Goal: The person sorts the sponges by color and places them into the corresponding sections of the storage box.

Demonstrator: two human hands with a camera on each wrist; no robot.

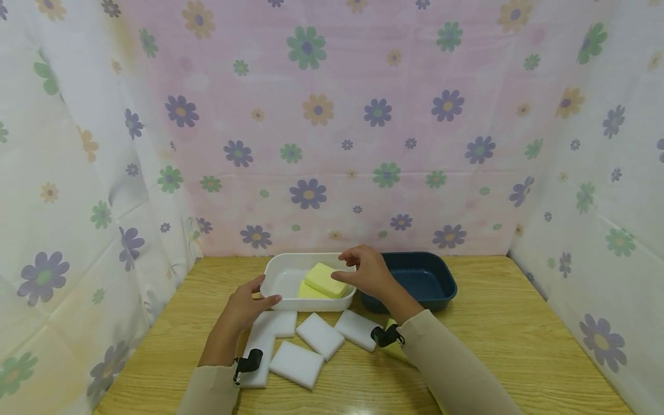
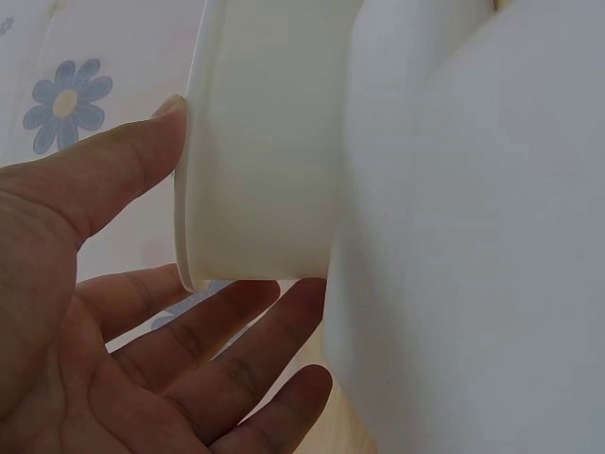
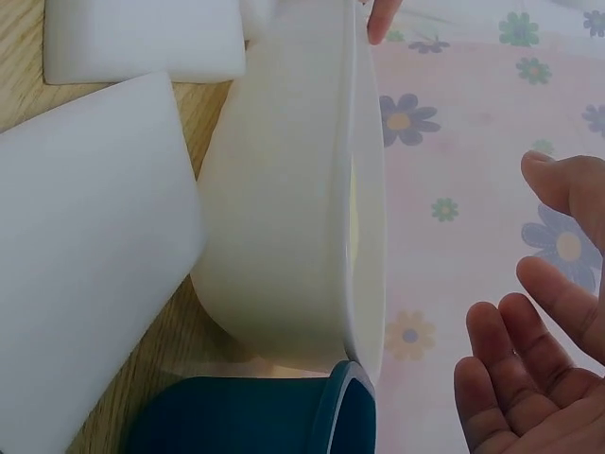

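Observation:
A white container (image 1: 311, 304) stands at the back of the table with two yellow sponges (image 1: 327, 280) inside, one leaning on the other. My left hand (image 1: 244, 306) holds its left front corner; in the left wrist view the thumb of that hand (image 2: 142, 312) lies on the rim of the white container (image 2: 269, 142), fingers around its end. Over the container's right end hovers my right hand (image 1: 369, 275), thumb and fingers apart, nothing between them. The right wrist view shows the right hand (image 3: 548, 350) with relaxed fingers, clear of the white container (image 3: 284, 189).
A dark blue container (image 1: 420, 279) stands right of the white one. Several white sponges (image 1: 297, 363) lie in front on the wooden table (image 1: 493, 323). A yellow piece (image 1: 396, 349) shows partly under my right forearm. Flowered cloth (image 1: 332, 144) hangs behind and at both sides.

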